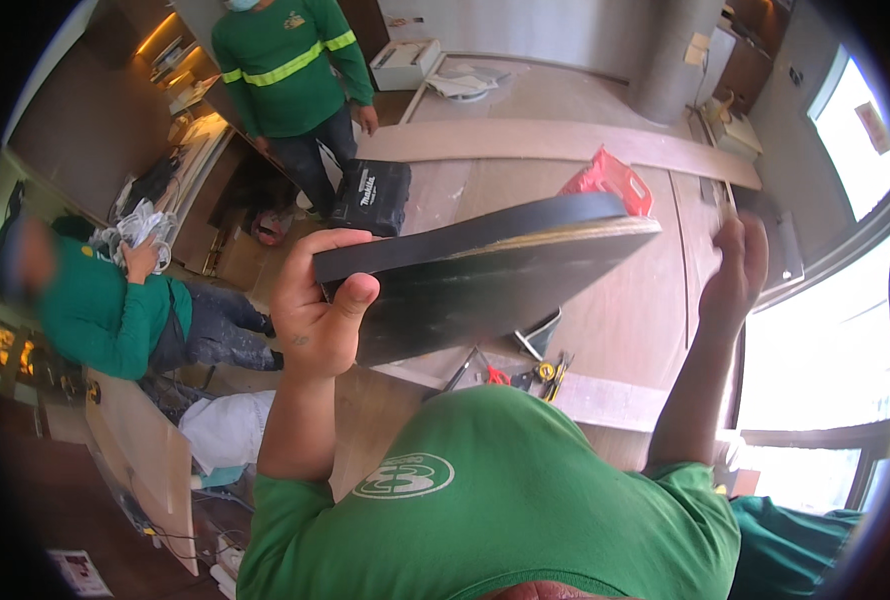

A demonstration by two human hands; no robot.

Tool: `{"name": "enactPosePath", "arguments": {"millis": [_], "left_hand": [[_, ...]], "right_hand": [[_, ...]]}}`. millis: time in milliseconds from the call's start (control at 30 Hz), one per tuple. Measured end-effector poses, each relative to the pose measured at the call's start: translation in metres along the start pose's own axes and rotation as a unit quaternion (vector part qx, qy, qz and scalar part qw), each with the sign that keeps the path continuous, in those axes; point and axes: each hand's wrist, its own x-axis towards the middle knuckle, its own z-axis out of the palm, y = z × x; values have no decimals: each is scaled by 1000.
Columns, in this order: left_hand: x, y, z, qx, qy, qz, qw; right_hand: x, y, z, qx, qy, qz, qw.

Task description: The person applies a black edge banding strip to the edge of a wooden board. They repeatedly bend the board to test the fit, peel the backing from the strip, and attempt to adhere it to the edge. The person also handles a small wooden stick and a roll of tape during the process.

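Observation:
A dark panel [495,295] with a thick black edge and a curved far side is held up in front of my chest, tilted. My left hand [315,305] grips its left end, thumb on the near face and fingers over the top edge. Along part of the rim runs a rough tan strip [565,235]. Raised at the right, apart from the panel, my right hand [735,265] is blurred, its fingers curled. Something small and blurred shows at its top, too smeared to name.
Beyond the panel lie a red bag [610,180] and a black tool case [372,195]. Hand tools [545,372] lie below it. One person [285,80] stands at the far left; another [115,300], nearer, holds a white bundle [145,230]. Windows [815,350] line the right.

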Motion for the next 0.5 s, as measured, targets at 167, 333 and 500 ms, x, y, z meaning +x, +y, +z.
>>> {"name": "enactPosePath", "arguments": {"millis": [167,333,500], "left_hand": [[-3,-2,-1,21,-23,-24,999],[-2,-7,-5,24,-33,-6,999],[-9,-12,-9,32,-28,-7,999]], "right_hand": [[15,-54,69,-50,-473,-165,864],[23,-49,91,-25,-507,-173,844],[38,-59,92,-39,-543,-193,816]]}}
